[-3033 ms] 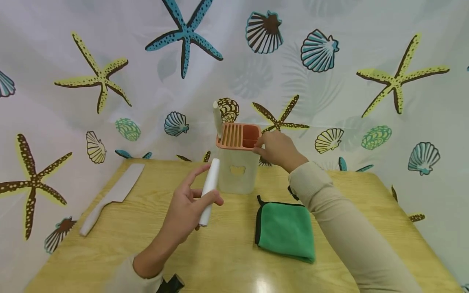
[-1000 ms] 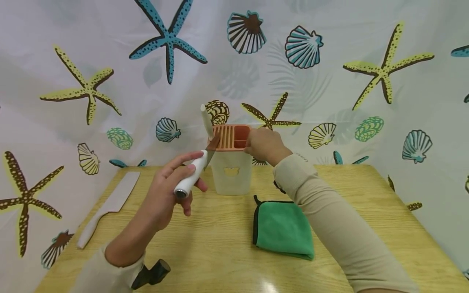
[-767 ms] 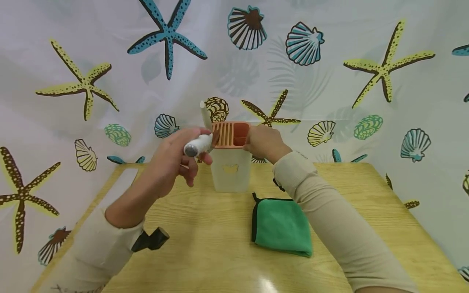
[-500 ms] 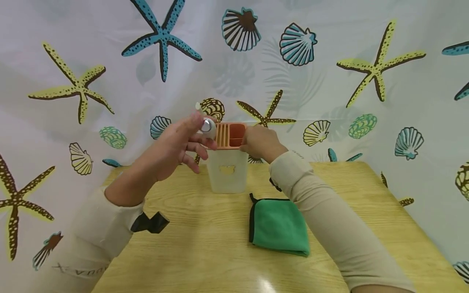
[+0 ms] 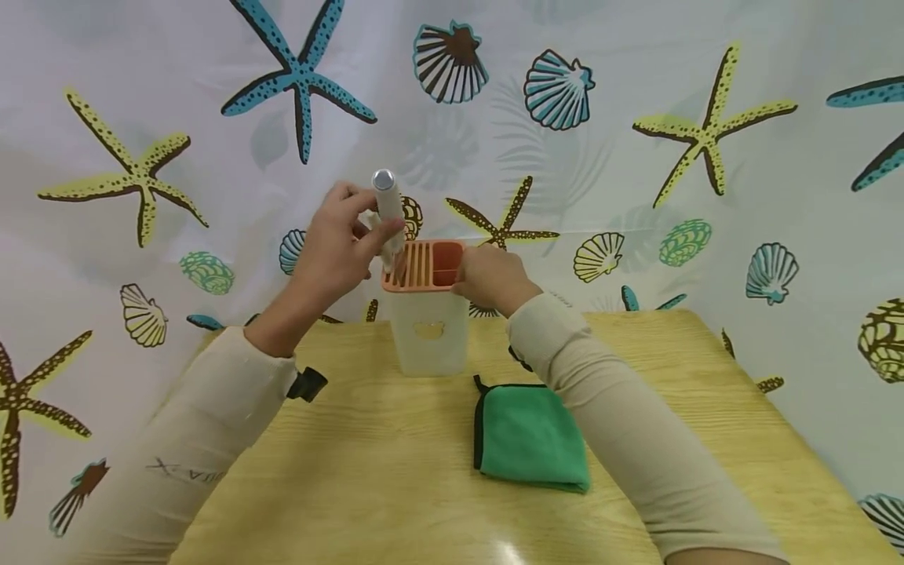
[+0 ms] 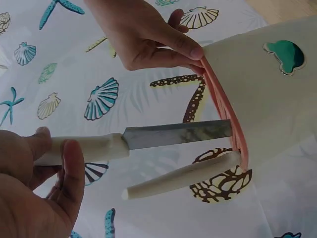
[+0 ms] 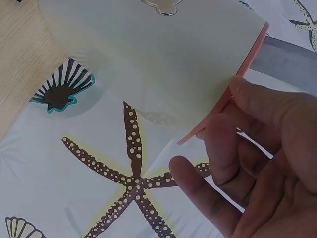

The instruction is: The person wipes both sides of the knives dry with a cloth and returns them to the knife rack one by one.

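My left hand (image 5: 335, 243) grips a knife (image 6: 178, 135) by its white handle. The knife stands nearly upright over the knife holder (image 5: 432, 337), a pale translucent box with an orange slotted top (image 5: 417, 267). In the left wrist view the blade's end reaches into a slot, while most of the blade shows outside. Beside it, another white handle (image 6: 183, 174) sticks up from the same top. My right hand (image 5: 494, 275) pinches the right side of the orange rim (image 7: 250, 57) between thumb and fingers.
A folded green cloth (image 5: 533, 435) with black edging lies on the wooden table (image 5: 395, 471), in front of the holder and left of the right forearm. A curtain (image 5: 466, 149) printed with starfish and shells hangs right behind the holder.
My left hand has risen with the knife and turned it handle up, its blade end now at the slots. The left forearm now covers the cleaver at left. My right hand stays on the rim.
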The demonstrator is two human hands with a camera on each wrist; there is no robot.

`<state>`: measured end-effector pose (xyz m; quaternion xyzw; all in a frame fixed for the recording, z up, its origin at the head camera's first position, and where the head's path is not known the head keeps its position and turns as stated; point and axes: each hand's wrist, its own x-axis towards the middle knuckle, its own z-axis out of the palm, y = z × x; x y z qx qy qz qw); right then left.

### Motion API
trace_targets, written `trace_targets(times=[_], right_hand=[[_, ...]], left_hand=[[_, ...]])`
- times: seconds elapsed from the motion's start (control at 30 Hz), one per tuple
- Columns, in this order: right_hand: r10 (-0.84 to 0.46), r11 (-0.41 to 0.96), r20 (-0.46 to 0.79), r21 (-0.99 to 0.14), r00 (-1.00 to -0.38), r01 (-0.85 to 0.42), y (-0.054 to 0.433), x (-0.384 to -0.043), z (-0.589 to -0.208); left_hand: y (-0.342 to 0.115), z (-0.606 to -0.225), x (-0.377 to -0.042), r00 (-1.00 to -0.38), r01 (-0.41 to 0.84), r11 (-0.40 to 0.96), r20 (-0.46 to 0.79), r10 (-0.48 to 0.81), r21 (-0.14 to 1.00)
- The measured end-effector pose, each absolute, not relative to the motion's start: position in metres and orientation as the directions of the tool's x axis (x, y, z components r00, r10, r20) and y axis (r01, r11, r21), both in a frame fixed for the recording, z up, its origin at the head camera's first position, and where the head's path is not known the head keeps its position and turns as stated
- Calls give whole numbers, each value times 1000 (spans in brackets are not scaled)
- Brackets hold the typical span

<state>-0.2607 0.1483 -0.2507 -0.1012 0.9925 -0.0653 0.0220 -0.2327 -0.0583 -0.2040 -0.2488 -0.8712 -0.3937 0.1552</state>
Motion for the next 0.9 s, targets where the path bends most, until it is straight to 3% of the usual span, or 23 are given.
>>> trace_targets(times=[0.17,0.33,0.9], right_hand=[[-198,973,-26,-127,-980,-193,148,-260,-252],[-198,973,-20,-124,-980,-194,148,-259,-251],[-194,977,-39,-98,-980,-189,148,-260,-250]], left_hand=[[-57,-217,-253,-754,610,577,621,214,543],[-56,-229,-266,-700,588,651,705,112,480],[-45,-255,-278,-709,541,744,689,151,393]])
